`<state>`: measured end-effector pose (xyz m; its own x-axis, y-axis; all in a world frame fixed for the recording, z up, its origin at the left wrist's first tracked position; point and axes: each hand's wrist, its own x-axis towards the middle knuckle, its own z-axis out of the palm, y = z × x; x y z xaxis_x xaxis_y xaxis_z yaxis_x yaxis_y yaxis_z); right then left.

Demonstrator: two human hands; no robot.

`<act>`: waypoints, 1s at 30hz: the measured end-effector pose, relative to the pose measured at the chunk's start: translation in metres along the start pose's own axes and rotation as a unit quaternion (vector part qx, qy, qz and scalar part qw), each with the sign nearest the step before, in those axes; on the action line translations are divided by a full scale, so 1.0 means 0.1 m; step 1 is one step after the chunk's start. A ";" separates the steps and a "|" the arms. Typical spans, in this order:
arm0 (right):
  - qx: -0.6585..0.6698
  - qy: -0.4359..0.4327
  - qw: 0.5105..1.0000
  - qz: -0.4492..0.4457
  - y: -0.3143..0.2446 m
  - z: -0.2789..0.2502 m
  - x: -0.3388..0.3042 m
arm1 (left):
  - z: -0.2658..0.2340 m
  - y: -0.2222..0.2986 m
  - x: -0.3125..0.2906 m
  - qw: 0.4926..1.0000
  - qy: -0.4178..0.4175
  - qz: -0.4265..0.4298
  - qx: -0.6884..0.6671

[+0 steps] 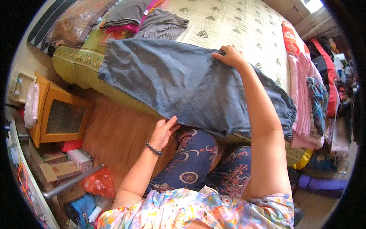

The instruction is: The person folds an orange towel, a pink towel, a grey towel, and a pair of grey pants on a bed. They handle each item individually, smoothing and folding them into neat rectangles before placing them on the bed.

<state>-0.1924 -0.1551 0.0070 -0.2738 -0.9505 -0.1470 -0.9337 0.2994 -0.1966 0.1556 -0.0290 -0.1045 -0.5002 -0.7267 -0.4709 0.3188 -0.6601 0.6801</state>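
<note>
A pair of dark blue trousers (171,80) lies spread sideways across the near edge of the bed, with a gathered, elastic-looking end at the right and a hem at the left. Its surface is loosely wrinkled. My left hand (164,133), with a dark bead bracelet at the wrist, pinches the near edge, thumb and fingers close together. Farther off, my right hand (230,57) grips the far edge near the middle, its thumb on the cloth. My right forearm crosses over the trousers and hides part of them.
The bed (244,23) has a cream patterned sheet. Folded grey clothes (126,15) lie at its far left, pink bedding (299,91) at the right. A wooden cabinet (61,112), boxes (80,158) and a red plastic bag (99,181) stand left on the wooden floor (106,122).
</note>
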 end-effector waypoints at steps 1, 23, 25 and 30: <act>0.004 -0.023 1.000 0.001 0.10 -0.02 0.03 | 0.03 -0.04 0.01 1.000 -0.021 -0.005 -0.018; 0.275 0.102 0.955 0.050 -0.18 -1.53 -1.48 | 0.94 0.57 -0.36 0.961 -0.050 0.246 0.115; 0.393 0.129 0.910 -0.012 0.17 -1.93 -1.75 | 1.14 1.09 -0.57 0.906 -0.015 0.309 0.288; 0.608 0.147 0.744 -0.234 0.40 -2.97 -2.64 | 1.97 2.41 -1.26 0.901 -0.260 0.344 -0.044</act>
<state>-0.2254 0.0832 0.3255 -0.1907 -0.8981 0.3964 -0.0922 -0.3856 -0.9180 0.1367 -0.0594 0.2295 -0.4624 -0.7976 0.3872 0.7480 -0.1165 0.6534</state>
